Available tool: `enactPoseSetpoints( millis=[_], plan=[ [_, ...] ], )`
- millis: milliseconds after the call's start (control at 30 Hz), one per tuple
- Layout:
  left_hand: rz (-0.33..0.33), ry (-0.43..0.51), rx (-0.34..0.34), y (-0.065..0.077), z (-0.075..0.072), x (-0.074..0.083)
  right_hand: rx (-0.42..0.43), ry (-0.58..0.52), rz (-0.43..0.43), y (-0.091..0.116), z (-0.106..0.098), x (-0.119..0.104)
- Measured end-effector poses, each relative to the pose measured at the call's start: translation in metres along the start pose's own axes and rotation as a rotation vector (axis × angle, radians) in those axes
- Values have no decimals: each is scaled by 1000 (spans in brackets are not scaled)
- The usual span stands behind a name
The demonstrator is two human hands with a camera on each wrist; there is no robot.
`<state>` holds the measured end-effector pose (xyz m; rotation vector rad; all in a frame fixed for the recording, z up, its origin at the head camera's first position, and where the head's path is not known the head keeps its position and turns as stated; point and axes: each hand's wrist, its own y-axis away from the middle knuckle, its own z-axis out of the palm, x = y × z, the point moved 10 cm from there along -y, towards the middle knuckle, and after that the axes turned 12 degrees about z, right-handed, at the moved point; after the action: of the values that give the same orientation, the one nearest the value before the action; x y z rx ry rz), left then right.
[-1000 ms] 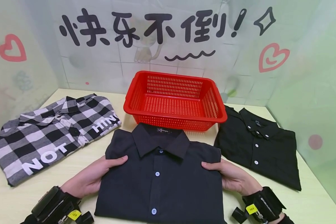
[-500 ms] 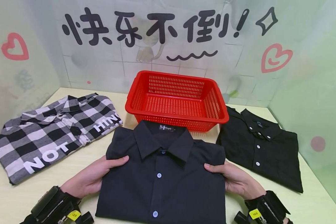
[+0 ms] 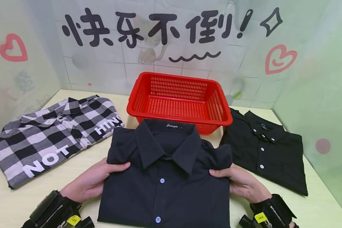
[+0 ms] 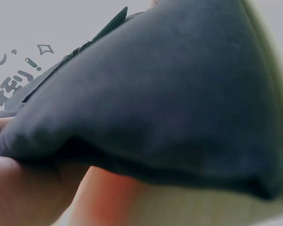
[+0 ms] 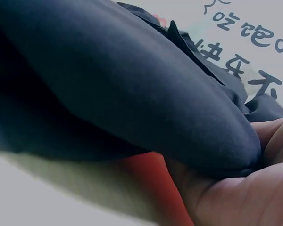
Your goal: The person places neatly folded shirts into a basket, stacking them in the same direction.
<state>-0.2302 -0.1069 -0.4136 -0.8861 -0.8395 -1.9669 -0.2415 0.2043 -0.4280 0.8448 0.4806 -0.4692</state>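
A folded dark navy button-up shirt (image 3: pixel 136 193) is held up in front of me, collar away from me, in the head view. My left hand (image 3: pixel 98 177) grips its left side, thumb on top and the fingers hidden underneath. On the opposite side my right hand (image 3: pixel 240 182) holds the shirt the same way, thumb over the front. The left wrist view shows the shirt's side (image 4: pixel 170 103) sagging beyond the hand, with table visible below it. In the right wrist view the cloth (image 5: pixel 146 89) bulges between thumb and fingers.
Behind the shirt stands a red plastic basket (image 3: pixel 179 118) with nothing in it. A folded black-and-white checked shirt (image 3: pixel 45 139) lies at left, a folded black shirt (image 3: pixel 279 158) at right. Printed wall sheets (image 3: pixel 245 57) enclose the table (image 3: pixel 82 158) at the back and sides.
The shirt's collar end has risen and tilted up, overlapping the basket's front more and showing the collar label more fully. Both hands keep their grip; the right has shifted slightly right.
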Motion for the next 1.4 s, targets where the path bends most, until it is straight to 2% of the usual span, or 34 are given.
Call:
enactPoseSetpoints(
  millis=[167,467,767,1167,1400],
  plan=[
    [24,0,1,-1,1,3,19,2,-23,2,-1,-3],
    [53,25,-9,-1,4,8,-2,-21,-15,3,0,-3],
    [56,39,-56,0,9,11,-2,-20,-22,4,1,-5],
    [81,40,-60,0,10,13,2,-2,-91,7,3,-11],
    [90,11,-49,2,10,16,9,1,-118,11,3,-15]
  ],
)
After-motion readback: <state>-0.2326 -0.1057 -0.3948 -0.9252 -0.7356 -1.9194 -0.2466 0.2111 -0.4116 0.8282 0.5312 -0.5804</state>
